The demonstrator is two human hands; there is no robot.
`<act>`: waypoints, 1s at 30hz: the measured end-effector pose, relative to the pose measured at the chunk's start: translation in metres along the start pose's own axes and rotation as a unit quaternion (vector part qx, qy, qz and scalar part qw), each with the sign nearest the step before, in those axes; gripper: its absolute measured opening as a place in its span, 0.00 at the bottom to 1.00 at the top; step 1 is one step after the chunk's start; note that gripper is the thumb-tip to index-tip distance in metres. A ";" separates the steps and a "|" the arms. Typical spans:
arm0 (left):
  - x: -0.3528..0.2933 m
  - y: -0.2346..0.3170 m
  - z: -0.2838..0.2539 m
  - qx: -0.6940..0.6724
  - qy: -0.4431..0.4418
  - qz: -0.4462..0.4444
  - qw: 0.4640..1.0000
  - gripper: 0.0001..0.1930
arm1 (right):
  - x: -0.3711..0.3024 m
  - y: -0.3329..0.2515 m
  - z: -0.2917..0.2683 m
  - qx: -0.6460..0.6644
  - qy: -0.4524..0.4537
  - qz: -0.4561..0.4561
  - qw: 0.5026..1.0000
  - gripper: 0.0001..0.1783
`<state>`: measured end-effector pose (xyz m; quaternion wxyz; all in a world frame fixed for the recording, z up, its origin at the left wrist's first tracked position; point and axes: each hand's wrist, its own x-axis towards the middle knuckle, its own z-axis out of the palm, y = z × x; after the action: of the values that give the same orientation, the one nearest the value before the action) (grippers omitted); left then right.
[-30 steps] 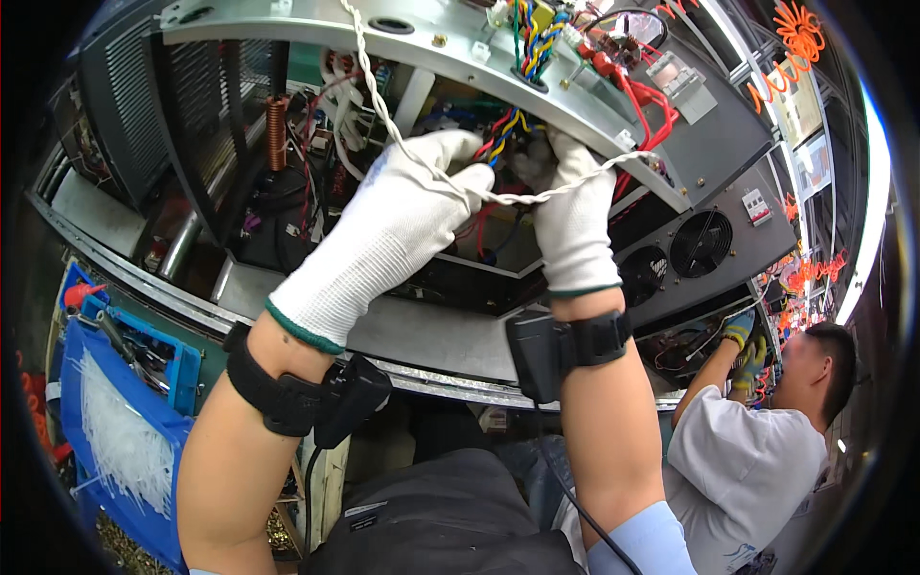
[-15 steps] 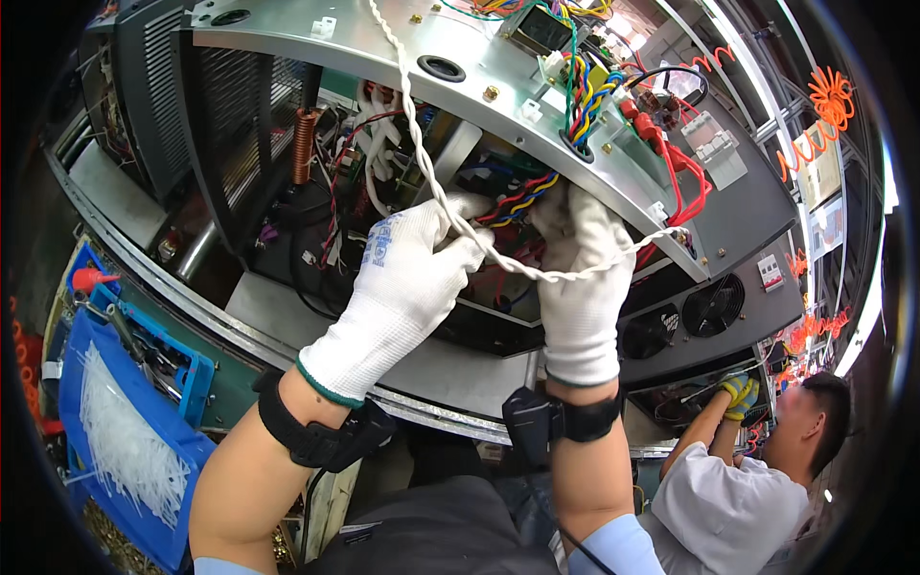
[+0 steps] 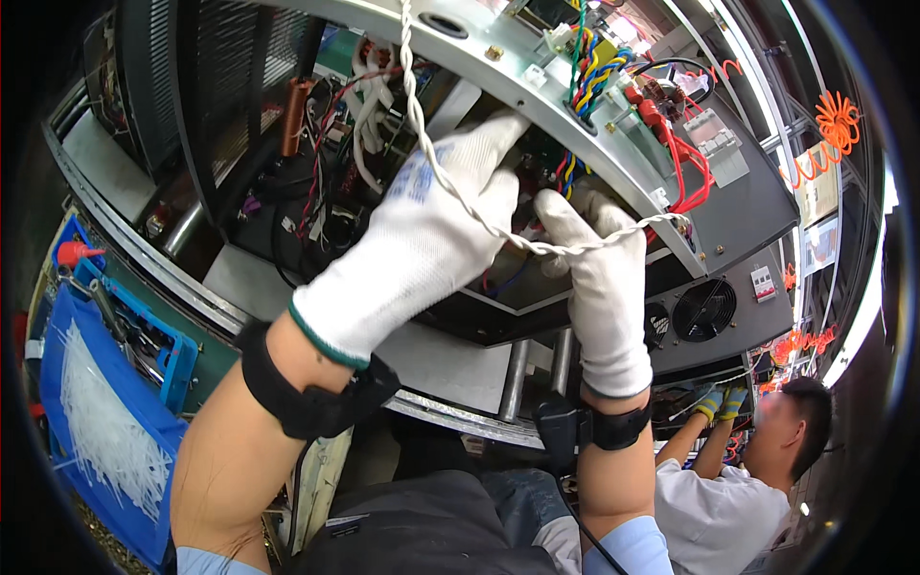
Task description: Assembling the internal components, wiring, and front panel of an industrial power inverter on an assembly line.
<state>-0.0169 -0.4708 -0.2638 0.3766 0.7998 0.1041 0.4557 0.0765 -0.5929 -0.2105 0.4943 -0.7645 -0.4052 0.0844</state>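
Both my hands wear white knit gloves and work under the edge of a metal panel (image 3: 479, 59). My left hand (image 3: 431, 216) reaches beneath the panel, forefinger stretched and thumb apart; its fingertips are partly hidden. My right hand (image 3: 610, 264) has its fingers curled at a bundle of red, blue and yellow wires (image 3: 567, 174), which drops behind them. That bundle lines up with the coloured wires (image 3: 599, 81) above the panel's hole. A twisted white wire (image 3: 414, 110) hangs in front, crossing my left glove and passing over my right fingers to the panel's right end.
Left of my hands, the open cabinet holds a copper coil (image 3: 295, 117) and white tubing (image 3: 366, 105). A blue tray (image 3: 67, 383) of white cable ties lies at lower left. A black fan (image 3: 704, 309) is at right. At lower right, a co-worker (image 3: 728, 508) wears yellow-grey gloves.
My left hand has moved right and up, further under the panel. My right fingers have curled, and the coloured wires now run more steeply downward. The view has shifted slightly.
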 end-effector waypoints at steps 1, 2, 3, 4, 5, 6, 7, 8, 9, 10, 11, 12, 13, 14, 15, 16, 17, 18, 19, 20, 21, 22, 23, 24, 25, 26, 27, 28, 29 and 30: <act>0.000 -0.002 -0.001 0.039 0.008 0.037 0.999 0.22 | 0.002 -0.002 0.000 -0.004 -0.030 -0.001 1.000 0.12; 0.003 -0.002 0.002 -0.059 0.009 -0.011 0.998 0.22 | 0.003 -0.005 0.002 0.027 -0.067 0.018 0.997 0.11; 0.001 -0.002 0.004 -0.064 0.011 -0.015 0.998 0.22 | 0.004 -0.007 0.004 0.057 -0.104 0.038 0.992 0.11; 0.001 0.001 0.003 -0.031 0.031 -0.006 0.999 0.22 | 0.009 -0.002 0.005 0.041 -0.116 0.033 0.992 0.09; 0.001 0.003 0.003 0.002 0.052 0.003 0.999 0.22 | 0.010 0.001 0.007 0.035 -0.118 0.034 0.992 0.09; 0.001 0.005 0.001 0.003 0.040 -0.025 0.999 0.21 | 0.010 0.004 0.009 0.031 -0.104 -0.004 0.994 0.08; 0.005 0.004 -0.003 0.002 0.047 -0.027 0.999 0.21 | 0.013 0.008 0.013 0.028 -0.093 -0.047 0.994 0.08; 0.010 0.001 -0.008 -0.004 -0.003 -0.076 0.997 0.20 | 0.014 0.020 0.022 0.069 -0.052 -0.112 0.990 0.07; 0.014 -0.002 -0.012 -0.009 -0.053 -0.125 0.991 0.19 | 0.015 0.024 0.027 -0.009 0.007 -0.186 0.982 0.05; 0.011 -0.006 -0.005 -0.004 0.001 -0.060 0.998 0.14 | 0.011 0.025 0.035 0.047 0.056 -0.203 0.976 0.05; 0.010 -0.015 -0.005 0.012 -0.040 0.012 0.999 0.11 | 0.009 0.031 0.046 0.104 0.104 -0.217 0.965 0.05; 0.007 -0.020 0.000 -0.004 -0.023 0.017 1.000 0.10 | 0.012 0.042 0.050 0.164 0.129 -0.226 0.951 0.08; 0.002 -0.016 0.000 -0.020 -0.006 0.022 1.000 0.09 | 0.012 0.039 0.055 0.185 0.163 -0.233 0.941 0.10; -0.004 -0.018 0.004 0.003 0.053 0.067 0.996 0.12 | 0.013 0.037 0.060 0.185 0.179 -0.241 0.936 0.11; -0.003 -0.020 0.004 -0.012 0.010 0.006 1.000 0.14 | 0.014 0.036 0.064 0.185 0.195 -0.249 0.930 0.12; -0.004 -0.018 0.005 -0.056 0.022 -0.026 0.998 0.19 | 0.017 0.035 0.065 0.181 0.193 -0.250 0.931 0.12; -0.005 -0.017 0.004 -0.101 0.035 -0.059 0.993 0.25 | 0.021 0.034 0.067 0.185 0.197 -0.266 0.925 0.11; -0.005 -0.015 0.003 -0.105 0.037 -0.059 0.992 0.25 | 0.024 0.033 0.067 0.189 0.201 -0.282 0.919 0.10; -0.005 -0.014 0.001 -0.103 0.005 -0.075 0.992 0.26 | 0.026 0.033 0.067 0.185 0.199 -0.284 0.919 0.10; -0.004 -0.012 -0.002 -0.101 -0.026 -0.089 0.991 0.26 | 0.028 0.031 0.065 0.160 0.209 -0.275 0.925 0.09; -0.003 -0.015 0.000 -0.105 -0.022 -0.086 0.991 0.26 | 0.030 0.029 0.064 0.135 0.219 -0.266 0.929 0.07; -0.002 -0.019 -0.001 -0.084 -0.036 -0.060 0.994 0.27 | 0.030 0.028 0.068 0.138 0.223 -0.275 0.925 0.05; -0.001 -0.023 -0.001 -0.063 -0.051 -0.033 0.996 0.29 | 0.031 0.027 0.070 0.137 0.224 -0.277 0.924 0.05; -0.001 -0.022 0.003 -0.134 -0.047 -0.106 0.984 0.29 | 0.031 0.026 0.071 0.111 0.245 -0.280 0.922 0.04; -0.001 -0.021 0.003 -0.135 -0.046 -0.105 0.984 0.29 | 0.031 0.026 0.072 0.084 0.265 -0.281 0.918 0.04; -0.001 -0.022 0.003 -0.152 -0.054 -0.113 0.980 0.29 | 0.031 0.026 0.073 0.090 0.265 -0.282 0.918 0.05; 0.000 -0.022 0.003 -0.169 -0.062 -0.120 0.976 0.29 | 0.030 0.025 0.074 0.088 0.265 -0.284 0.918 0.05; -0.001 -0.021 0.002 -0.170 -0.061 -0.121 0.976 0.29 | 0.028 0.022 0.078 0.141 0.256 -0.267 0.918 0.05; -0.001 -0.020 0.002 -0.160 -0.057 -0.122 0.978 0.30 | 0.027 0.020 0.080 0.193 0.247 -0.249 0.916 0.06; -0.002 -0.018 0.001 -0.150 -0.053 -0.122 0.980 0.30 | 0.029 0.023 0.080 0.219 0.241 -0.241 0.914 0.07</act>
<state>-0.0135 -0.4598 -0.2782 0.5502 0.7384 0.1114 0.3737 0.0651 -0.5220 -0.2612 0.7376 -0.5131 -0.4169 -0.1374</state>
